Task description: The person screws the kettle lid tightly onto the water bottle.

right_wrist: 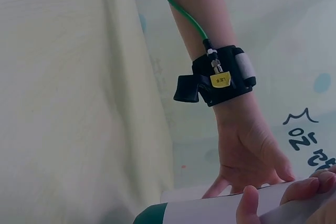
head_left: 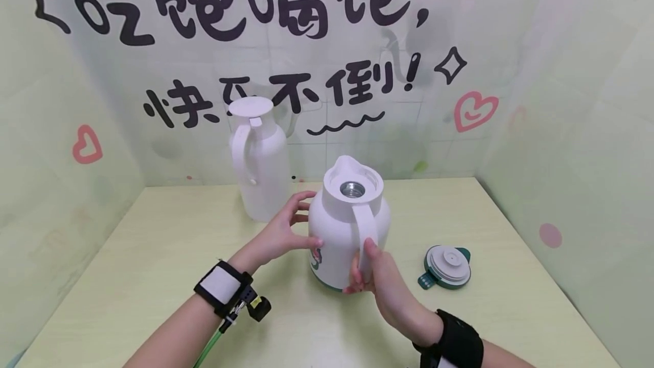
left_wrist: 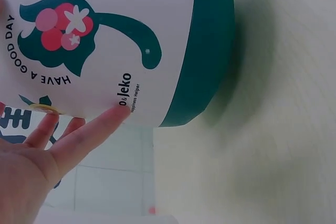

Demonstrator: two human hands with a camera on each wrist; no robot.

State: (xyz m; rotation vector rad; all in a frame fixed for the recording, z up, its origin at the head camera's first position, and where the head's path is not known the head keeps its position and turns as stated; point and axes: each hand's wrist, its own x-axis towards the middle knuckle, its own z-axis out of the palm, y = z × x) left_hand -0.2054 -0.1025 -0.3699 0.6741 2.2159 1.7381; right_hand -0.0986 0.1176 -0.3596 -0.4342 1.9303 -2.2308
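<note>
A white thermos jug (head_left: 337, 231) with a green base stands mid-table, its lid off and its steel mouth (head_left: 352, 189) showing. My left hand (head_left: 293, 230) rests on the jug's left side with straight, spread fingers. My right hand (head_left: 369, 276) grips the lower end of the jug's handle (head_left: 365, 234). In the left wrist view the printed jug body (left_wrist: 105, 40) and green base (left_wrist: 205, 51) fill the frame, and my fingers (left_wrist: 89, 135) lie flat on the jug. In the right wrist view my right fingers (right_wrist: 247, 205) curl on the jug (right_wrist: 210, 212), opposite the left hand (right_wrist: 252, 156).
The jug's white and green lid (head_left: 447, 267) lies on the table to the right. A second white jug (head_left: 260, 158), lid on, stands at the back near the wall. Pale green walls close in the table (head_left: 153, 254) on three sides.
</note>
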